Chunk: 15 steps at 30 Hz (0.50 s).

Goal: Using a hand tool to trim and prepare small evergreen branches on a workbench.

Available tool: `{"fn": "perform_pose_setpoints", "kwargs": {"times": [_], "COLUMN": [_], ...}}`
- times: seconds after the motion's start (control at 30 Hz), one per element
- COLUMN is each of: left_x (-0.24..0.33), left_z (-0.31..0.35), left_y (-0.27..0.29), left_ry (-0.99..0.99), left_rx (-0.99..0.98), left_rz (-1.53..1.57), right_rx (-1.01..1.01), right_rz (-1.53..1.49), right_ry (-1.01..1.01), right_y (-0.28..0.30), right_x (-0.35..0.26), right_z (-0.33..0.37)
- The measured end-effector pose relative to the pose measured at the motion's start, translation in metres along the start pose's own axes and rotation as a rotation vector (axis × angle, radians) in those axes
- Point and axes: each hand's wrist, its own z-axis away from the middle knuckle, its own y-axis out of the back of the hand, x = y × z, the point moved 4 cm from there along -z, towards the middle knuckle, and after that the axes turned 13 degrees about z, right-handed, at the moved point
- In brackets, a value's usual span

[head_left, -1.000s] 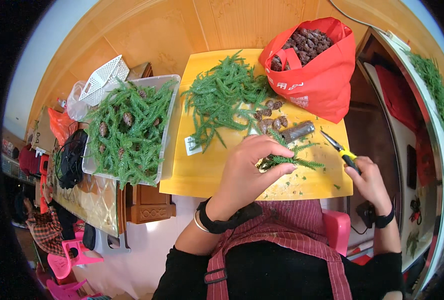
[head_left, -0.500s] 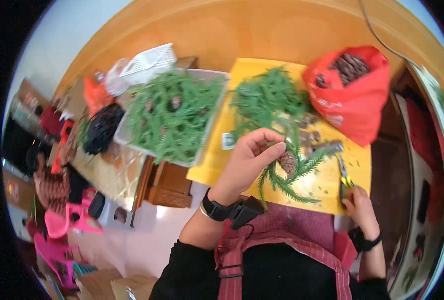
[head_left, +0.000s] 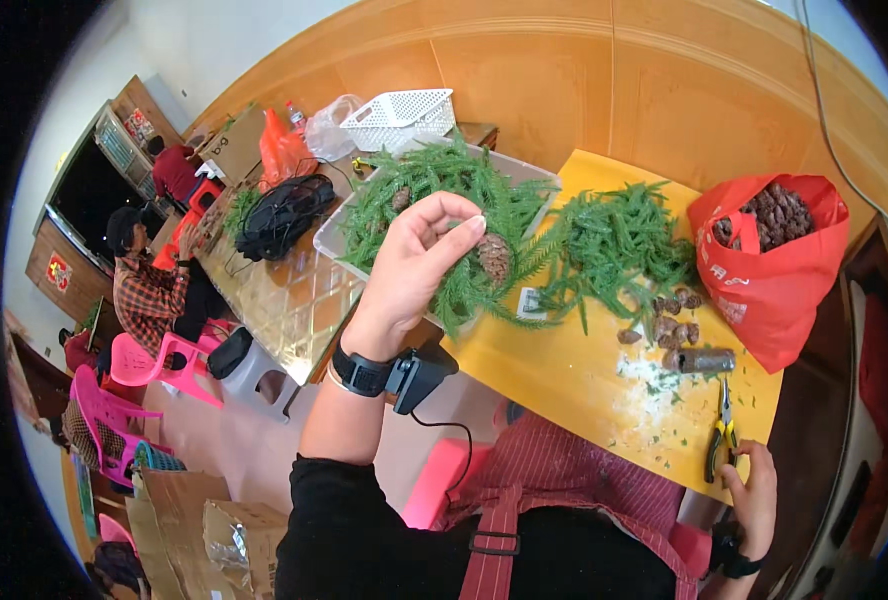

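My left hand (head_left: 414, 262) is raised at the near right corner of the grey bin (head_left: 338, 232), its thumb and finger pinched on a green artificial pine sprig (head_left: 526, 268) with a brown pine cone (head_left: 494, 262) on it. The sprig partly blends with the greenery in the bin. At the yellow board's near right edge, a pair of pliers (head_left: 721, 442) with black and yellow handles lies flat. Just beside those handles is my right hand (head_left: 754, 487), thumb and forefinger apart, with nothing seen between them.
A pile of green sprigs (head_left: 619, 240) lies on the yellow board (head_left: 554, 385), near loose pine cones (head_left: 676, 325) and a brown cylinder (head_left: 706, 360). A red bag (head_left: 764, 275) of cones stands at the right. Leftward are a white basket (head_left: 399, 118) and other people seated.
The view has swung left. My left hand has carried the sprig and cone from over the board to the bin. My right hand has let go of the pliers.
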Motion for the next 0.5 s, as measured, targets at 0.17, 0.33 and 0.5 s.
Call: {"fn": "perform_pose_setpoints", "kwargs": {"times": [0.17, 0.33, 0.5], "left_x": [-0.001, 0.022, 0.051], "left_z": [-0.006, -0.018, -0.043], "left_y": [-0.001, 0.013, 0.052], "left_ry": [-0.014, 0.039, -0.025], "left_rx": [0.007, 0.156, 0.228], "left_rz": [-0.022, 0.080, 0.058], "right_rx": [-0.018, -0.039, 0.047], "right_rz": [0.021, 0.057, 0.061], "right_ry": [0.034, 0.137, 0.285], "right_y": [0.017, 0.044, 0.060], "right_x": [-0.010, -0.042, -0.076], "right_z": [-0.001, -0.020, -0.056]}}
